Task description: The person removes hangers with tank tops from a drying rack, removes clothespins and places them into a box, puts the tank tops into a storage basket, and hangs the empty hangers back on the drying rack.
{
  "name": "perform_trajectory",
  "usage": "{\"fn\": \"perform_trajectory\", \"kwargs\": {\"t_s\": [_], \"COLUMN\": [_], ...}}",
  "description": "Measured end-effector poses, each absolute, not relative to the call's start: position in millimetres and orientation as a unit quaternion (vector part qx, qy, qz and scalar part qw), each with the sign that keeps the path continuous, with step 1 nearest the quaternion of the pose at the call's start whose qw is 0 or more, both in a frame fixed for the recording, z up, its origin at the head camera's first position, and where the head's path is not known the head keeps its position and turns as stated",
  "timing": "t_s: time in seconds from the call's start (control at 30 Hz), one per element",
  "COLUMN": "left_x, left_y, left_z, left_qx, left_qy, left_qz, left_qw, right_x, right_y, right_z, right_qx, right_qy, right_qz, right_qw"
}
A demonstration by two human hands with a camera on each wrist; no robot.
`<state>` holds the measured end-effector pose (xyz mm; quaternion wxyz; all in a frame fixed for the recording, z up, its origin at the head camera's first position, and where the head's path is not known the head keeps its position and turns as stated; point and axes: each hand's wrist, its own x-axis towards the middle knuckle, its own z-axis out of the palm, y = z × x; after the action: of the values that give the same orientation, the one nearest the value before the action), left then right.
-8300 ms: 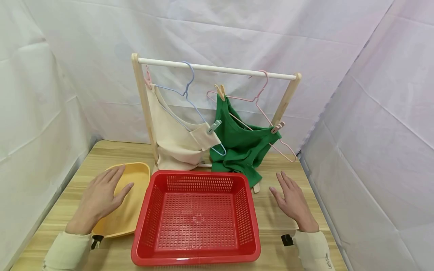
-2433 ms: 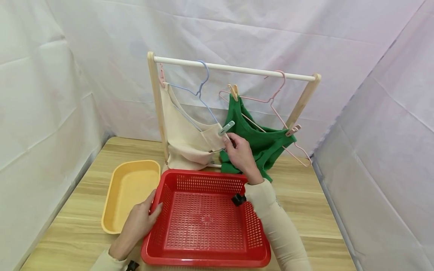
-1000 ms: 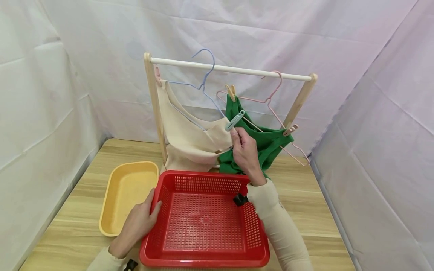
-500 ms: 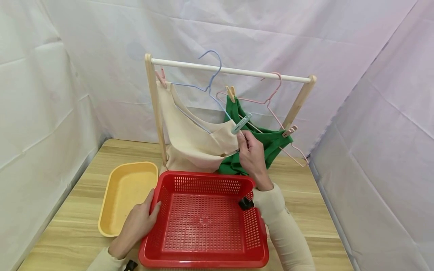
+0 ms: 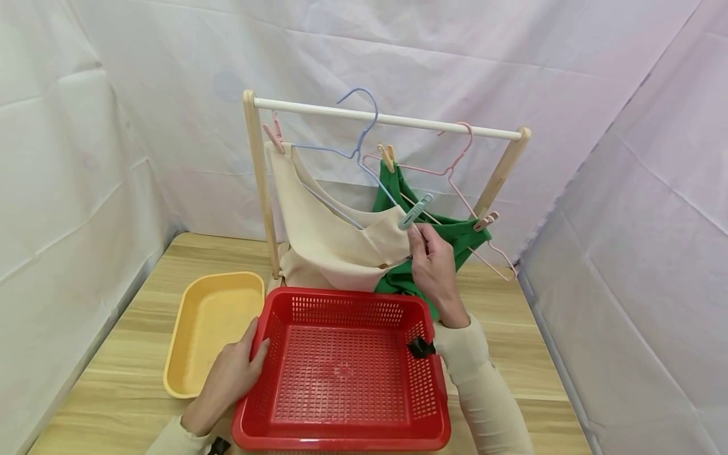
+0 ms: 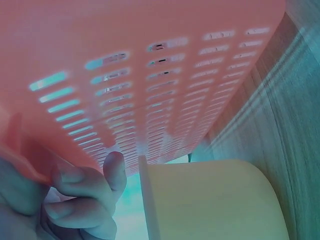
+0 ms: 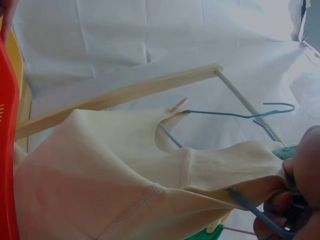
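Note:
My left hand (image 5: 230,373) grips the left rim of a red perforated basket (image 5: 341,440); in the left wrist view its fingers (image 6: 80,215) curl under that rim. My right hand (image 5: 435,268) pinches the lower right end of a blue hanger (image 5: 359,153) together with the shoulder of a cream sleeveless top (image 5: 324,240). Right above the fingertips a pale green clothespin (image 5: 416,212) clips the top to the hanger. A pink clothespin (image 5: 274,136) holds the other shoulder. The hanger's hook tip shows above the white rod (image 5: 307,109).
A green garment (image 5: 455,237) hangs from a pink hanger (image 5: 466,151), held by a yellow clothespin (image 5: 388,157) and a brownish-pink one (image 5: 486,220). Wooden posts (image 5: 261,189) carry the rod. A yellow tray (image 5: 170,366) stands left of the basket. White sheets surround the wooden table (image 5: 108,341).
Both hands were open before; the left took the basket rim, the right the hanger end. The blue hanger's hook rose from the rod, and hanger and cream top shifted right with my hand.

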<state>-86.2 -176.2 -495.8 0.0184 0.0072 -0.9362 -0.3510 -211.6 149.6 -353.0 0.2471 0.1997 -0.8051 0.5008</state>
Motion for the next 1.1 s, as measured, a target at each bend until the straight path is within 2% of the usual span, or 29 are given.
{"fn": "perform_trajectory", "kwargs": {"t_s": [0.37, 0.6, 1.1], "left_x": [-85.5, -86.9, -86.2], "left_y": [-175.4, -175.3, -175.6], "left_z": [-495.2, -495.5, -494.4], "left_qx": [0.014, 0.019, 0.008], "left_qy": [-0.933, -0.930, -0.934], "left_qz": [-0.360, -0.366, -0.357], "left_qw": [0.006, -0.007, 0.013], "right_x": [-188.5, -177.6, -170.5], "right_y": [150.1, 152.9, 166.0], "right_z": [-333.2, -325.3, -327.7], "right_qx": [0.201, 0.214, 0.202], "right_qy": [-0.802, -0.793, -0.797], "right_qz": [0.503, 0.498, 0.485], "right_qw": [0.252, 0.280, 0.299]}}
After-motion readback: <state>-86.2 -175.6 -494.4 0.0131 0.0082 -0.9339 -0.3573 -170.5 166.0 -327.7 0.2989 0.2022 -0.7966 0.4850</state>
